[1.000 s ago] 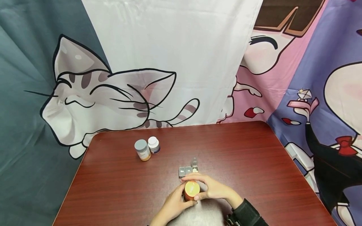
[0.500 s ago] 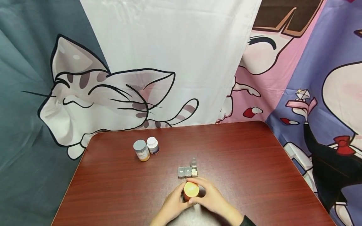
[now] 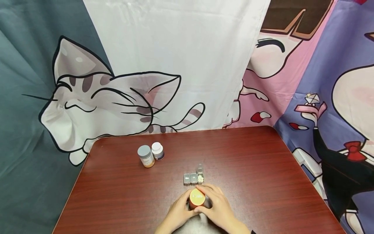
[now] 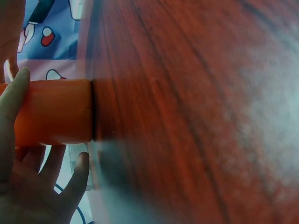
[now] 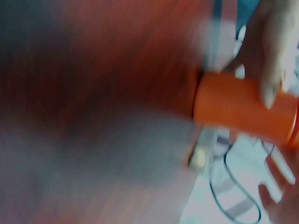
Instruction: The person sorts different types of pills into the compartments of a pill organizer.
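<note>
An orange bottle (image 3: pixel 197 197) with a yellow-orange lid stands upright near the table's front edge, between both hands. The left hand (image 3: pixel 179 213) grips its left side; in the left wrist view the thumb lies along the orange bottle (image 4: pixel 56 112). From the right, the right hand (image 3: pixel 217 208) holds it by the lid, fingers behind and thumb in front. In the right wrist view the orange bottle (image 5: pixel 243 106) is blurred. Just beyond the hands lies a grey pill box (image 3: pixel 190 178); its right compartment holds pale pills (image 3: pixel 200 178) under a raised lid (image 3: pixel 200 168).
A grey-lidded bottle (image 3: pixel 146 156) and a white-lidded bottle (image 3: pixel 157 151) stand side by side at the back left of the red-brown table (image 3: pixel 117 191). A printed cloth (image 3: pixel 187 65) hangs behind the table's back edge.
The right hand has drawn back from over the pill box, uncovering the pale pills, and has turned about the lid. Its dark sleeve has mostly left the head view. The left hand keeps its grip.
</note>
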Motion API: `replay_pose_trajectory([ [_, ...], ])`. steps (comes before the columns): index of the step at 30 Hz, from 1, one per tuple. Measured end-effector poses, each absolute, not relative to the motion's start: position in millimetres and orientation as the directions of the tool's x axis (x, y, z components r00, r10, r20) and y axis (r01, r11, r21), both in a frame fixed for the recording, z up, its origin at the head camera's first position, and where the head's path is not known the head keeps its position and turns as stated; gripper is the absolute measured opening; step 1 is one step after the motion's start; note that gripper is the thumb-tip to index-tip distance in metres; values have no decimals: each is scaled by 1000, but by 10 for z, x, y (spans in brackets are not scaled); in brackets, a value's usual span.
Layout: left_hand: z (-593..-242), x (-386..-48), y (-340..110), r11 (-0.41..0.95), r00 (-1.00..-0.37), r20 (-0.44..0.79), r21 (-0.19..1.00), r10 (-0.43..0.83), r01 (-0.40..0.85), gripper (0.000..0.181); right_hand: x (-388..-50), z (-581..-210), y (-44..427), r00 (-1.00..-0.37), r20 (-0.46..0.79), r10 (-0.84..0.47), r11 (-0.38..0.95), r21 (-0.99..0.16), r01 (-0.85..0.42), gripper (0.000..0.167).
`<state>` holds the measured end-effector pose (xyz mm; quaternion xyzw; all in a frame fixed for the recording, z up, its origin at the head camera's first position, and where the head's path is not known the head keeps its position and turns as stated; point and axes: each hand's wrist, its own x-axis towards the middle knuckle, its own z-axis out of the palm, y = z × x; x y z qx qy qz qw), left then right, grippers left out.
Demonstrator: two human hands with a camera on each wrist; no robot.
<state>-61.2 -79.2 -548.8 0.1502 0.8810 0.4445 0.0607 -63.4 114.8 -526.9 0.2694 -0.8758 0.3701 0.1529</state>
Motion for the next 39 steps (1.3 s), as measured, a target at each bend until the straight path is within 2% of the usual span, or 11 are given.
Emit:
replay_pose_trajectory([
  [4, -5497, -626, -798, 536, -944, 22, 818, 330, 207, 69, -754, -5201, 1262, -806, 320, -498, 455, -695, -557, 79],
  [7, -5497, -631, -798, 517, -943, 2, 836, 333, 185, 67, -882, -5157, 1324, -749, 246, -615, 331, -782, -528, 79],
  [12, -5490, -622, -791, 498, -942, -16, 852, 334, 162, 65, -1081, -5120, 1342, -637, 222, -739, 215, -818, -534, 73],
  [16, -5486, -614, -785, 495, -944, -32, 857, 329, 143, 69, -1132, -5090, 1330, -616, 187, -765, 200, -841, -503, 67],
  [20, -5484, -609, -784, 495, -945, -35, 858, 326, 139, 74, -1089, -5089, 1316, -651, 178, -738, 212, -855, -473, 63],
  [25, -5483, -608, -794, 506, -945, 3, 844, 327, 178, 73, -947, -5145, 1276, -738, 207, -643, 261, -846, -464, 63],
  [33, -5492, -603, -804, 541, -948, 25, 816, 317, 202, 65, -665, -5216, 1135, -886, 274, -373, 418, -804, -424, 64],
  [39, -5504, -614, -797, 552, -951, 17, 811, 308, 194, 65, -522, -5229, 1021, -931, 285, -226, 482, -798, -361, 66],
])
